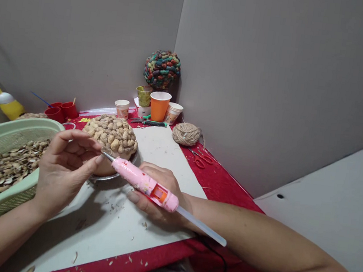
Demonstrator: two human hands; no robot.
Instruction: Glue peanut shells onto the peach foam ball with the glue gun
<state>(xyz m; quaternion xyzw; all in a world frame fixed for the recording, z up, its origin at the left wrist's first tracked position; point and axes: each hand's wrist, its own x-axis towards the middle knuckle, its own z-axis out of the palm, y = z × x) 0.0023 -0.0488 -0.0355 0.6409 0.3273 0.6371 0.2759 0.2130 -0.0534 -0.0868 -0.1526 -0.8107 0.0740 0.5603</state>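
A pink glue gun (136, 177) with a clear glue stick (203, 225) sticking out of its back is gripped in my right hand (159, 182). Its metal nozzle points left, at the fingertips of my left hand (69, 162). Those fingers and thumb are curled together in a pinch; whatever is between them is too small to make out. Just behind the nozzle stands a round form (111, 136), its top covered with peanut shells and its lower side bare and tan. It rests in a shallow metal dish (106, 179).
A green basket (13, 126) of peanut shells stands at the left. Behind are red cups (68, 110), an orange cup (159, 107), pliers (154, 123) and a multicoloured ball (162, 69). Twine (186, 134) and red scissors (200, 159) lie right. Shell bits litter the white board (157, 146).
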